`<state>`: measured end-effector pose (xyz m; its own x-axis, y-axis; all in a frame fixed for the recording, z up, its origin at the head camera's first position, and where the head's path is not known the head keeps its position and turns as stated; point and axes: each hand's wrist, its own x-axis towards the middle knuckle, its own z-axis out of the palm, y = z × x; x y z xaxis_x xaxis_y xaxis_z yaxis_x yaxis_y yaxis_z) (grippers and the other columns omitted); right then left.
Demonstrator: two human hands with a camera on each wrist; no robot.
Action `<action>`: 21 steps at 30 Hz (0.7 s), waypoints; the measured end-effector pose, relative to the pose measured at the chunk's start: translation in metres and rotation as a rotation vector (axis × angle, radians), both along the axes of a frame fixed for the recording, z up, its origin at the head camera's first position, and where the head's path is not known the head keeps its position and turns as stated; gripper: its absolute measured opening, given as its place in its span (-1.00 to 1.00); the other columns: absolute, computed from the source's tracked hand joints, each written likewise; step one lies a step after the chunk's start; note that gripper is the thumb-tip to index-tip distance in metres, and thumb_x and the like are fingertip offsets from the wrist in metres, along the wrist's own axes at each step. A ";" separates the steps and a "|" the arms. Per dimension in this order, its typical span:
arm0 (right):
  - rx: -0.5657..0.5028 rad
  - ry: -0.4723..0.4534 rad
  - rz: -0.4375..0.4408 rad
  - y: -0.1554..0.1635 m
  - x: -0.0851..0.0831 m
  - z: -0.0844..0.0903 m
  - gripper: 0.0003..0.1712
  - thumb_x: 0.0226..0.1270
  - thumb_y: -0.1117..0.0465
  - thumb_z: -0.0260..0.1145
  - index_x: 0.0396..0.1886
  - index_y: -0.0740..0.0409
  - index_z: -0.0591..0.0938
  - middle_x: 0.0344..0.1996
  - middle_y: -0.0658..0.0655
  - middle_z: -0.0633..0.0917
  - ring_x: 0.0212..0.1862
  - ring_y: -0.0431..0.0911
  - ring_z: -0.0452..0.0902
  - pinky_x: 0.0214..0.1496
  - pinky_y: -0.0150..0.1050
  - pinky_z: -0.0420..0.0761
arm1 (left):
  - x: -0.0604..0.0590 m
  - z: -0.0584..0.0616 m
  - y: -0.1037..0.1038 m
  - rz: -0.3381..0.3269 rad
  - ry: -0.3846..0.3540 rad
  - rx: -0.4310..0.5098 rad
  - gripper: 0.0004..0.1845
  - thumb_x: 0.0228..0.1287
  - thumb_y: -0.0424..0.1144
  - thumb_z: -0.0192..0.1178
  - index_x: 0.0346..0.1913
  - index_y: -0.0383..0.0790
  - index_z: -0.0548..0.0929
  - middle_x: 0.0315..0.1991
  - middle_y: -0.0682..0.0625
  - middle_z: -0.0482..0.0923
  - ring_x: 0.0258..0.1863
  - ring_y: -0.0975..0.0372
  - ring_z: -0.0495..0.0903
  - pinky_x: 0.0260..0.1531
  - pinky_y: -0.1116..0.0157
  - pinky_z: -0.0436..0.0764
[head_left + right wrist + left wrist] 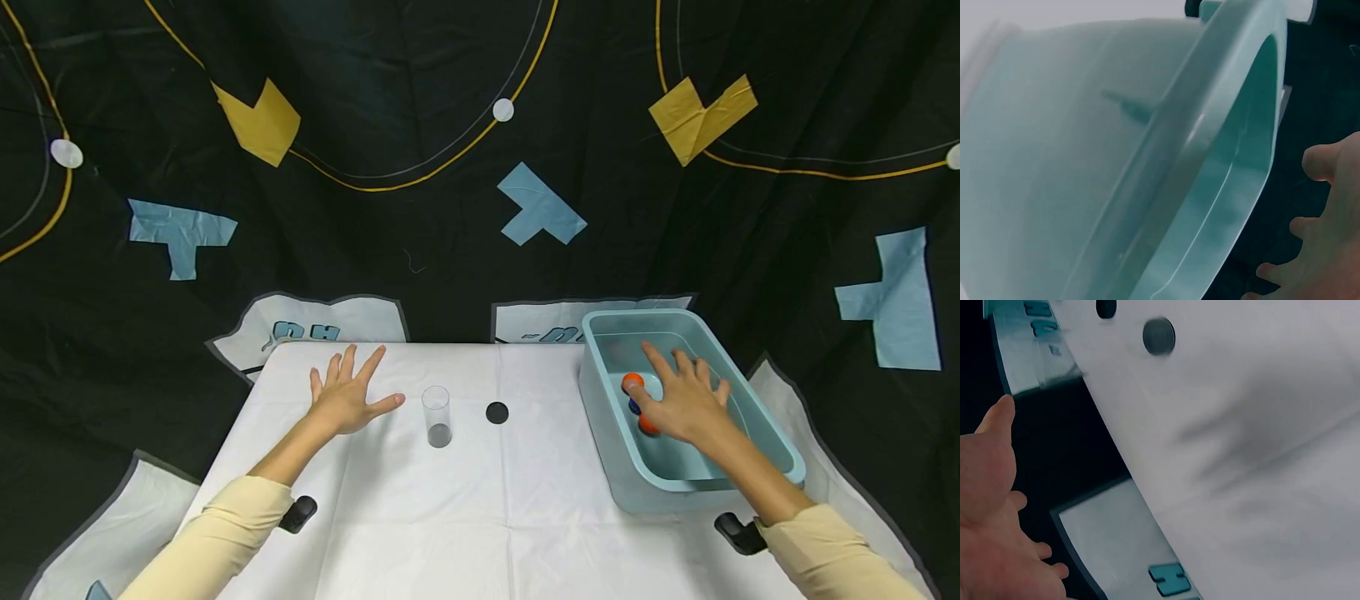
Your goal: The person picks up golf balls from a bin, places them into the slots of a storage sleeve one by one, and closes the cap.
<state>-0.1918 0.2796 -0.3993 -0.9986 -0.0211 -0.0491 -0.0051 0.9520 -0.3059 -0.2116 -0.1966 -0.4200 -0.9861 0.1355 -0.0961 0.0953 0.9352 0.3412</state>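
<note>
My left hand (347, 398) lies flat with fingers spread on the white table (480, 500), left of a clear empty glass (436, 416). In the left wrist view the left hand (994, 537) shows at the table's edge, holding nothing. My right hand (682, 398) reaches into the light blue plastic bin (633, 483), fingers straight and spread over orange and blue objects (634, 385) that it partly hides. The right wrist view shows the bin's rim (1210, 144) up close and the fingers of my right hand (1319, 250) beside it.
A black round dot (497, 412) marks the table right of the glass. Black clips (300, 512) (738, 533) sit at the table's front sides. A dark patterned cloth hangs behind and around the table.
</note>
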 end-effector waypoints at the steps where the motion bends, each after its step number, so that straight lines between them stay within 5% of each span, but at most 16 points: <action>1: -0.006 0.006 0.007 -0.002 0.000 0.000 -0.04 0.46 -0.36 0.01 0.64 0.05 0.03 0.49 0.63 0.00 0.43 0.64 -0.14 0.20 0.74 -0.18 | 0.001 0.000 0.003 -0.015 -0.002 0.000 0.00 0.29 0.30 0.20 0.62 -0.09 0.05 0.58 -0.49 -0.20 0.54 -0.42 -0.20 0.39 -0.47 -0.26; 11: -0.062 0.014 0.040 -0.022 0.001 0.003 -0.07 0.47 -0.30 0.06 0.65 0.01 0.03 0.49 0.57 0.13 0.42 0.54 0.05 0.21 0.62 0.12 | 0.004 -0.012 0.025 -0.105 -0.044 0.089 0.04 0.18 0.11 0.41 0.60 -0.17 0.10 0.51 -0.57 -0.01 0.47 -0.42 0.10 0.39 -0.38 0.11; 21: -0.214 -0.002 0.060 -0.035 0.003 0.008 -0.01 0.37 -0.12 0.32 0.64 0.01 0.07 0.56 0.43 0.14 0.48 0.50 0.10 0.25 0.63 0.18 | -0.002 -0.041 0.034 -0.048 -0.136 0.291 0.15 0.03 -0.04 0.55 0.60 -0.15 0.06 0.45 -0.47 0.26 0.36 -0.39 0.35 0.25 -0.33 0.41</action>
<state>-0.1889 0.2448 -0.3910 -0.9951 -0.0903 -0.0391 -0.0587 0.8636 -0.5008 -0.2134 -0.1630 -0.4605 -0.9588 0.2223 -0.1771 0.0716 0.7919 0.6064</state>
